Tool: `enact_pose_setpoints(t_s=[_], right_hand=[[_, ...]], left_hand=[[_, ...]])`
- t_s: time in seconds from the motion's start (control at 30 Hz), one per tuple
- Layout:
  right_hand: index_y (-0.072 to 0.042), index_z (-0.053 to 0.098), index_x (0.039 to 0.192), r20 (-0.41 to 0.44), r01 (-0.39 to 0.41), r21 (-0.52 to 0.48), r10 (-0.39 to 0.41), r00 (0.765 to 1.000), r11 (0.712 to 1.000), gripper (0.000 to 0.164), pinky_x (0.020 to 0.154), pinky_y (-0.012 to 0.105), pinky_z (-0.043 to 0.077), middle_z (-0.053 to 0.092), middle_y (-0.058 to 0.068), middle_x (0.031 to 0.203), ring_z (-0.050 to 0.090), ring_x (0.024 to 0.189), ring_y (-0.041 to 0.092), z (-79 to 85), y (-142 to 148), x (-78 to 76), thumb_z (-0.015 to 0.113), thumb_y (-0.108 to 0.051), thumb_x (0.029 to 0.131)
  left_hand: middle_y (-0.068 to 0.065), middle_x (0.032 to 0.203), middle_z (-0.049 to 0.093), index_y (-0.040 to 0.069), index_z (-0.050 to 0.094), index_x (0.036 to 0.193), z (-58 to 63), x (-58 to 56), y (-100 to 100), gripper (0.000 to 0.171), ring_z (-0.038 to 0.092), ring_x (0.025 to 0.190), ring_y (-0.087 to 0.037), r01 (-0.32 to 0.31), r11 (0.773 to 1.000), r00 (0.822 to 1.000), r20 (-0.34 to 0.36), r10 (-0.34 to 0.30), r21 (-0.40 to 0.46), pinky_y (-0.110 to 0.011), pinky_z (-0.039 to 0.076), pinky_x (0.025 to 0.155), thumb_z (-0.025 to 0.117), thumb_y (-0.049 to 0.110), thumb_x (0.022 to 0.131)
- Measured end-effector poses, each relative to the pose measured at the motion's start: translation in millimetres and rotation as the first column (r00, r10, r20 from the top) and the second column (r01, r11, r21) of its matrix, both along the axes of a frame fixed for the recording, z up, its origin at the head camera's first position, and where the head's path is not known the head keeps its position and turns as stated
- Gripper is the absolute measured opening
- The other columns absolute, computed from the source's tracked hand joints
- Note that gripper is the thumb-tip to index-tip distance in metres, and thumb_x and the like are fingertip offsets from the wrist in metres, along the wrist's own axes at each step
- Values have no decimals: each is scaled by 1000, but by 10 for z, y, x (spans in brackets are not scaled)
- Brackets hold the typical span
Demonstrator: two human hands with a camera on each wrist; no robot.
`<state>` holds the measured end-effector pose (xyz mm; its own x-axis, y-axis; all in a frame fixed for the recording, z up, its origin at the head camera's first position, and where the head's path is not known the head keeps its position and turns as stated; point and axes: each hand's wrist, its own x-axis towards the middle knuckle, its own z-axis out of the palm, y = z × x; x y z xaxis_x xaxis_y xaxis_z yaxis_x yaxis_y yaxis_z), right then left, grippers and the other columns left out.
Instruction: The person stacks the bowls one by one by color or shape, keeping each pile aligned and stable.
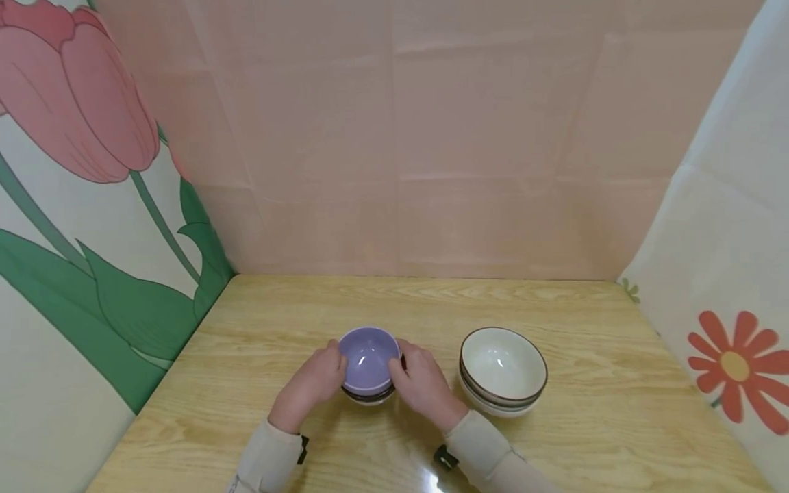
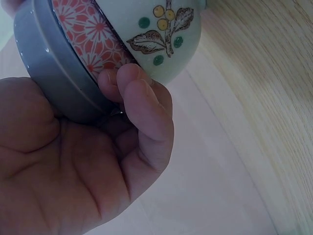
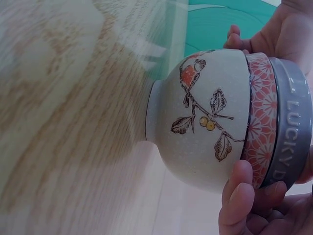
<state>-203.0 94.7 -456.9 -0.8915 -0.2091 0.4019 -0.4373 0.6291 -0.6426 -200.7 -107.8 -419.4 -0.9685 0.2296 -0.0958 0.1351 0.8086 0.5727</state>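
Note:
A small purple bowl (image 1: 370, 357) sits in the top of a patterned bowl (image 3: 210, 122) on the table. My left hand (image 1: 314, 381) grips the purple bowl from the left, and my right hand (image 1: 427, 385) holds it from the right, thumb at the rim. Raised letters reading "LUCKY D" show on its side in the right wrist view. The patterned bowl has a red floral band and a painted bird on a branch; its foot rests on the wood. Curled fingertips (image 2: 139, 90) of the left hand lie against that band.
To the right of my hands stands a stack of bowls (image 1: 502, 363), the top one white with a brown rim. The wooden table (image 1: 592, 342) meets a pink cloth backdrop (image 1: 394, 137) behind, with flower-printed sheets at both sides.

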Motion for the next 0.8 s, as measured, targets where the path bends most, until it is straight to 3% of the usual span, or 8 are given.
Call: enact_pose_setpoints(t_s=[0.8], right_hand=[[2,67,121,-1,-1,-2,1,1000,1000,36,86,40,57,73,12,107,69,98,19,-20,4,-22,53,-13,91]], left_hand=[[-12,79,53,-22,42,127,-13,1,6,41,50,62,-19,9,1000,999,-32,-8,7,-32,44,53,34,10,102]])
